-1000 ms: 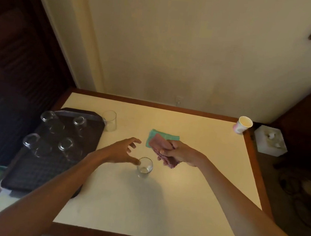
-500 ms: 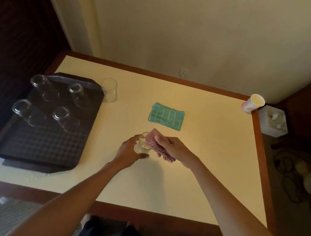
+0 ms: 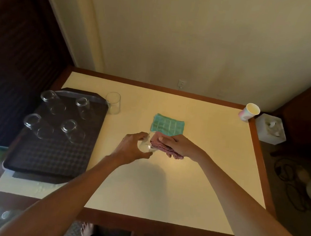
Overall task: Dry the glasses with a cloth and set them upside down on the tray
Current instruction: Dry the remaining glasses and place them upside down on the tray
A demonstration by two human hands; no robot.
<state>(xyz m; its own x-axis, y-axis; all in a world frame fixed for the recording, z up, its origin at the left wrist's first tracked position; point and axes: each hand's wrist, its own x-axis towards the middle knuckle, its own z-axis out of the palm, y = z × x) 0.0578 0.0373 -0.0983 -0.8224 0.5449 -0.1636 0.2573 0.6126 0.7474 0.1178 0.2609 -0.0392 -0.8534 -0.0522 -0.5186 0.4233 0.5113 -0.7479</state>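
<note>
The drinking glass (image 3: 145, 146) has lifted off the desk (image 3: 181, 189) and tipped. The left hand (image 3: 130, 151) grips it, mouth toward the right hand (image 3: 181, 145), which clutches the pink cloth (image 3: 158, 145) against its rim. The tray (image 3: 47, 159) lies to the left.

Single wide head view, close, angled down over the table (image 3: 160, 197)

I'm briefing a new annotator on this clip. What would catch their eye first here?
The two hands at mid-table: the left hand grips a glass while the right hand holds a pink cloth against it. Left of them, four upturned glasses stand on the dark tray, and one upright glass stands on the table just beyond the tray's far right corner.
</note>
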